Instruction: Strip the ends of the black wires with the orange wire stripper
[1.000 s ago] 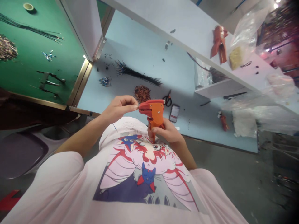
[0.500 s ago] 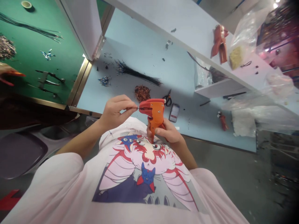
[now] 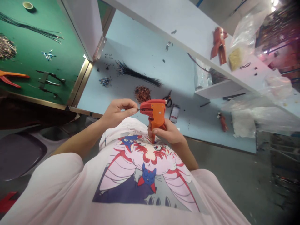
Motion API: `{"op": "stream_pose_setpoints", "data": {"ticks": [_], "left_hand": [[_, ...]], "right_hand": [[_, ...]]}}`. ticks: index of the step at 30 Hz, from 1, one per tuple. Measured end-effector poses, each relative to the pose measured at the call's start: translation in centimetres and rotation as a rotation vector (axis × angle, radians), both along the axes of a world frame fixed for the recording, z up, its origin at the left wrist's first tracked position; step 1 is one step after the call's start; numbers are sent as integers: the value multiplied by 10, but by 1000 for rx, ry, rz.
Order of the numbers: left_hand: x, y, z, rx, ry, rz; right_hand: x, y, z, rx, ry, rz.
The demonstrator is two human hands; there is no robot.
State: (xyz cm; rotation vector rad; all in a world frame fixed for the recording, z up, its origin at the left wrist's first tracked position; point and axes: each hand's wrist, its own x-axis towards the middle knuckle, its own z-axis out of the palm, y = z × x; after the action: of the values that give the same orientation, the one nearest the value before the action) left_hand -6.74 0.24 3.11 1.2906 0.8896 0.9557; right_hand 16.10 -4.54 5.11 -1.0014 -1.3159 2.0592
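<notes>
Close in front of my shirt, my right hand [image 3: 170, 132] is wrapped round the handles of an orange and red wire stripper [image 3: 158, 113], whose nose points left. My left hand [image 3: 120, 112] is closed in a pinch at that nose, with a thin dark wire [image 3: 140, 109] between thumb and forefinger. The wire's tip runs into the stripper's jaws; most of its length is hidden by the hand. Just beyond the tool lies a heap of copper-coloured scraps [image 3: 142, 93]. A bundle of dark wires [image 3: 138, 75] rests farther back on the light blue table [image 3: 145, 37].
Scissors [image 3: 168, 99] and a phone [image 3: 174, 113] lie right of the stripper. A small blue-and-silver pile [image 3: 105, 81] sits left. A white shelf [image 3: 187, 31] crosses above, holding a red tool [image 3: 219, 45]. On the neighbouring green table [image 3: 70, 72] lies an orange-red tool [image 3: 14, 76].
A hand at the far left edge has gone out of view, leaving the orange-red tool visible on the green table. My left fingers have shifted slightly; the wire remains at the stripper's nose.
</notes>
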Motion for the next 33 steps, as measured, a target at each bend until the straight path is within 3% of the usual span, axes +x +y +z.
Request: {"op": "stream_pose_setpoints", "data": {"ticks": [5,13,29,33], "left_hand": [[1,4,3,-284,-144,-99],[2,18,5,-535,-219,-235],[2,24,3,-559,-175,-285],[0,23,1,-472,-137,-248]], "right_hand": [[2,2,2,14,-33,31],[5,6,2,30,-24,89],[3,10,-3,10,-27,148],[1,10,-4,63,-58,130]]}}
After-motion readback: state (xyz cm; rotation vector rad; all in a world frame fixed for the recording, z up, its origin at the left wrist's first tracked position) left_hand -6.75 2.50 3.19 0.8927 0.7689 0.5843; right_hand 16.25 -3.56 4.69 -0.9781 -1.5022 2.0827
